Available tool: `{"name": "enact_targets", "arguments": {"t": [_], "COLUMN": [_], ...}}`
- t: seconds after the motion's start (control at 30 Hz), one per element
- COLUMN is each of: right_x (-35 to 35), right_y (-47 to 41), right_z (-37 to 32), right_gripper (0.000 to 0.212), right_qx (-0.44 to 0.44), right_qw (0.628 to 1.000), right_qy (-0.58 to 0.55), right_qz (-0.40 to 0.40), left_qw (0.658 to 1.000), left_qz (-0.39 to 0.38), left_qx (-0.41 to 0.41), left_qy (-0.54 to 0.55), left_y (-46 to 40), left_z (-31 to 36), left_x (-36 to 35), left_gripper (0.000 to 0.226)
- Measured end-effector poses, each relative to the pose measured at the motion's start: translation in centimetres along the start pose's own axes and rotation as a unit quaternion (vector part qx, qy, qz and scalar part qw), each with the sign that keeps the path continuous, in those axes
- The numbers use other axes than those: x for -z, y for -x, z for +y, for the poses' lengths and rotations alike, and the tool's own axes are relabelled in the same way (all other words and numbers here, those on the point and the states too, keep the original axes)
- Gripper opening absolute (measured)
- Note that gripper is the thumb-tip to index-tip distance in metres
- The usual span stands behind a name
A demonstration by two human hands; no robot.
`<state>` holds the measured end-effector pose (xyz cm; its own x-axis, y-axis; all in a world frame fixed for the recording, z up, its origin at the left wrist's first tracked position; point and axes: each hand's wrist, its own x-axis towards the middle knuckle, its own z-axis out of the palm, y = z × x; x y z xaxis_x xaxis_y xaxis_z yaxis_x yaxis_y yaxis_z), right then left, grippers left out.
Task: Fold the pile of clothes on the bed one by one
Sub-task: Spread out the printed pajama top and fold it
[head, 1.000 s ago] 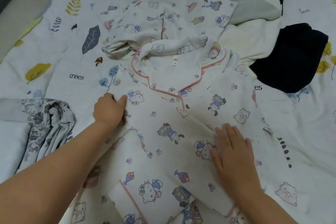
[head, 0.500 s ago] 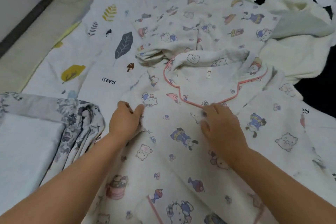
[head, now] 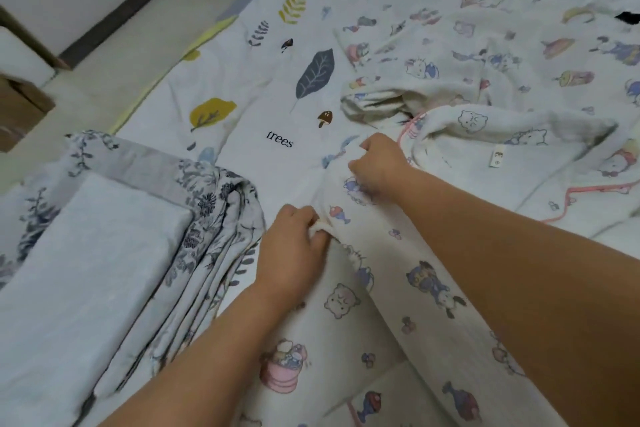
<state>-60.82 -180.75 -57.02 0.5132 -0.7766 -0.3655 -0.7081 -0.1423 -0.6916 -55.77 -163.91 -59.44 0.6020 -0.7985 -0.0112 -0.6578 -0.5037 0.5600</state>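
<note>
A white pyjama top (head: 433, 288) with cartoon prints and pink collar piping lies spread on the bed, collar toward the far right. My left hand (head: 294, 246) pinches its left edge near the shoulder. My right hand (head: 379, 163) reaches across and grips the same edge a little farther up, beside the collar. Matching print pyjama trousers (head: 450, 55) lie crumpled behind the top.
A folded grey floral cloth stack (head: 104, 253) sits at the left, close to my left hand. The leaf-print bedsheet (head: 259, 97) runs to the bed's left edge, with floor (head: 114, 45) and a wall beyond. A scrap of black cloth (head: 628, 17) shows at far right.
My right hand moved left from the chest of the top to its left shoulder edge and closed on it. My left hand shifted nearer and pinched the edge. The view swung left.
</note>
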Motion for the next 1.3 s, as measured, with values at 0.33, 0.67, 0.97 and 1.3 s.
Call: {"name": "enact_targets", "arguments": {"t": [0.33,0.67,0.97,1.3], "right_x": [0.7,2.4,4.9,4.0], "right_y": [-0.7,2.0,12.3,18.2], "right_z": [3.4,4.9,10.1,14.0], "right_gripper": [0.023,0.024,0.036,0.018], "right_qx": [-0.04,0.008,-0.047,0.016], "right_qw": [0.995,0.993,0.961,0.957], "right_qy": [-0.017,0.029,0.263,0.259], "right_qz": [0.089,0.118,0.074,0.134], "left_qw": [0.954,0.976,0.988,0.954], "left_qz": [-0.005,-0.068,-0.01,-0.212], "left_qx": [0.263,0.188,-0.116,-0.153], "left_qy": [0.145,0.087,-0.097,-0.147], "left_y": [-1.7,-2.4,-1.1,-8.3], "left_z": [-1.9,-0.7,2.5,5.5], "left_x": [1.1,1.1,-0.3,-4.0], "left_gripper": [0.015,0.013,0.04,0.051]}}
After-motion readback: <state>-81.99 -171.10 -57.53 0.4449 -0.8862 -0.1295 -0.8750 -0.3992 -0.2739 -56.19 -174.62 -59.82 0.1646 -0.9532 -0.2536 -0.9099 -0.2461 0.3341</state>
